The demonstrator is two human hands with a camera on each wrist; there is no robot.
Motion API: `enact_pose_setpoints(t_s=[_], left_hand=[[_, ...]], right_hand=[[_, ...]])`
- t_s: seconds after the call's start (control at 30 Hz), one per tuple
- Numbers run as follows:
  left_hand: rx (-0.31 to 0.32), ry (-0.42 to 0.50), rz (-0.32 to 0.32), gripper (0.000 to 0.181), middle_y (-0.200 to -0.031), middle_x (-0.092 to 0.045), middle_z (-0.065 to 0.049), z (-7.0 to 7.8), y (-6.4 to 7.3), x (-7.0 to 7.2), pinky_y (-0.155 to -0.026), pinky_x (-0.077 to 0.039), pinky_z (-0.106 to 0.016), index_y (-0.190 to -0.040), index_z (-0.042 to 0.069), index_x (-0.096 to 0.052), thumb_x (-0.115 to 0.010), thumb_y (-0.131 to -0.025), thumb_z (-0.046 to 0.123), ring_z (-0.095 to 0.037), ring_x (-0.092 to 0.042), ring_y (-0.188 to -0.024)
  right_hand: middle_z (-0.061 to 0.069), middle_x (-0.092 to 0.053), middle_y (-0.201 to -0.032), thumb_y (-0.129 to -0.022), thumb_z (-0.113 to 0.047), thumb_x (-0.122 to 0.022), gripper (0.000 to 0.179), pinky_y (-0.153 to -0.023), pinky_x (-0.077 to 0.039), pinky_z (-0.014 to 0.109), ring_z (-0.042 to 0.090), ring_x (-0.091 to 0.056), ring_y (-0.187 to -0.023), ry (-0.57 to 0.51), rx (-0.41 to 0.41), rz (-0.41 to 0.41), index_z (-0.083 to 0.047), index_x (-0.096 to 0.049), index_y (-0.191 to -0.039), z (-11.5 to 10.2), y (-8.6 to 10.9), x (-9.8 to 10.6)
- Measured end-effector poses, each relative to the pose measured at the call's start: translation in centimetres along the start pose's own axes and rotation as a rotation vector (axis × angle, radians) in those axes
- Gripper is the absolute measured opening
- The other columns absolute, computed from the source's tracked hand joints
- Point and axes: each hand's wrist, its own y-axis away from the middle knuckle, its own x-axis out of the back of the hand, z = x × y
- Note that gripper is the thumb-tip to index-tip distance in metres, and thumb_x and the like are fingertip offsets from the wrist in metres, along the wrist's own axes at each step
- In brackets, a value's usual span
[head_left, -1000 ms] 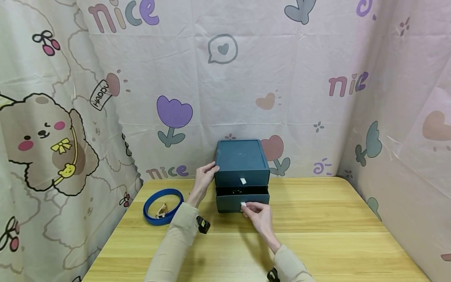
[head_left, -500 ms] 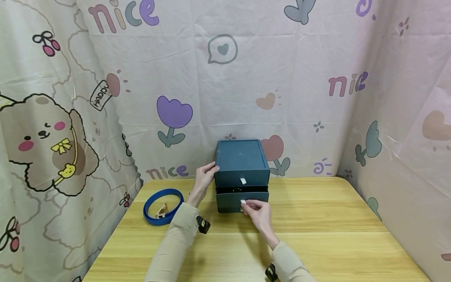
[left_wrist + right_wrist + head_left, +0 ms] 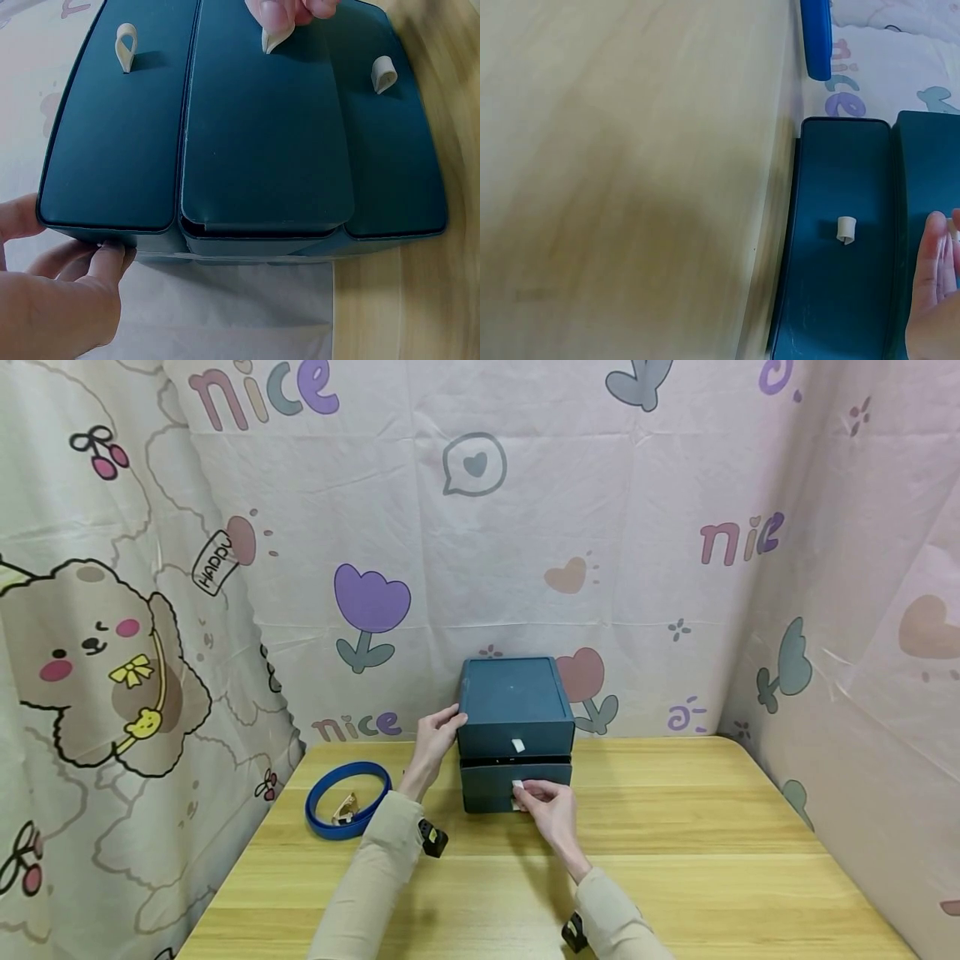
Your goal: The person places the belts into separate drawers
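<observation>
Head view, right fingers (image 3: 542,787) apparently pinching white tab (image 3: 517,784), middle drawer (image 3: 486,785) just behind.

Smooth, near-matt, leather-like covering on the teal drawer box (image 3: 514,689); pale matt loop at each pull tab (image 3: 846,229). Satin wood grain on the desk (image 3: 712,843). Smooth blue band (image 3: 335,832) at left, around shiny, gold-toned, metal-looking hardware (image 3: 346,808). Creased printed cloth for the far backdrop (image 3: 480,552), matt cloth for the sleeves (image 3: 371,868).
</observation>
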Motion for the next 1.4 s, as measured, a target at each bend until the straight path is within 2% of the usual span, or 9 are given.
enact_pose_setpoints(t_s=[0.13,0.37,0.8,1.2,1.4], left_hand=[[0.010,0.001,0.006,0.051,-0.157,-0.042,-0.021,0.1,0.1,0.0,-0.119,-0.035,-0.051,-0.149,0.001,-0.047,-0.057,-0.102,0.018,-0.035,-0.040,-0.147],[0.006,-0.003,0.006,0.051,-0.157,-0.042,-0.022,0.1,0.1,0.0,-0.119,-0.035,-0.052,-0.149,0.000,-0.047,-0.057,-0.102,0.018,-0.036,-0.040,-0.146],[0.001,-0.002,0.006,0.051,-0.157,-0.043,-0.022,0.0,0.1,0.1,-0.119,-0.035,-0.052,-0.148,0.001,-0.048,-0.058,-0.101,0.018,-0.037,-0.040,-0.146],[0.004,-0.002,0.009,0.051,-0.158,-0.042,-0.021,0.2,0.2,0.0,-0.119,-0.034,-0.051,-0.149,0.001,-0.047,-0.057,-0.102,0.019,-0.035,-0.039,-0.147],[0.000,-0.004,0.004,0.051,-0.159,-0.040,-0.021,0.2,0.2,0.0,-0.120,-0.033,-0.051,-0.149,0.001,-0.046,-0.056,-0.102,0.019,-0.036,-0.037,-0.148]], right_hand=[[0.020,-0.076,-0.083,-0.084,-0.010,-0.081,0.014,-0.063,-0.059,0.023,0.030,-0.073,-0.069,-0.004,0.020,0.005,0.001,-0.079,-0.092,0.7,-0.4,-0.1],[0.019,-0.077,-0.084,-0.084,-0.011,-0.081,0.015,-0.062,-0.058,0.020,0.035,-0.074,-0.072,-0.019,0.026,0.001,0.001,-0.079,-0.093,0.9,-0.7,-0.2],[0.018,-0.077,-0.083,-0.085,-0.009,-0.080,0.013,-0.060,-0.055,0.017,0.035,-0.074,-0.072,-0.008,0.014,0.014,0.002,-0.079,-0.091,0.7,-1.1,-0.4],[0.018,-0.077,-0.081,-0.085,-0.009,-0.080,0.014,-0.061,-0.059,0.024,0.034,-0.074,-0.070,-0.005,0.021,0.027,0.003,-0.079,-0.091,0.7,-1.5,-0.6],[0.021,-0.077,-0.085,-0.085,-0.009,-0.080,0.016,-0.066,-0.062,0.035,0.034,-0.074,-0.070,-0.022,0.002,0.025,0.005,-0.078,-0.093,0.5,-1.6,-0.6]])
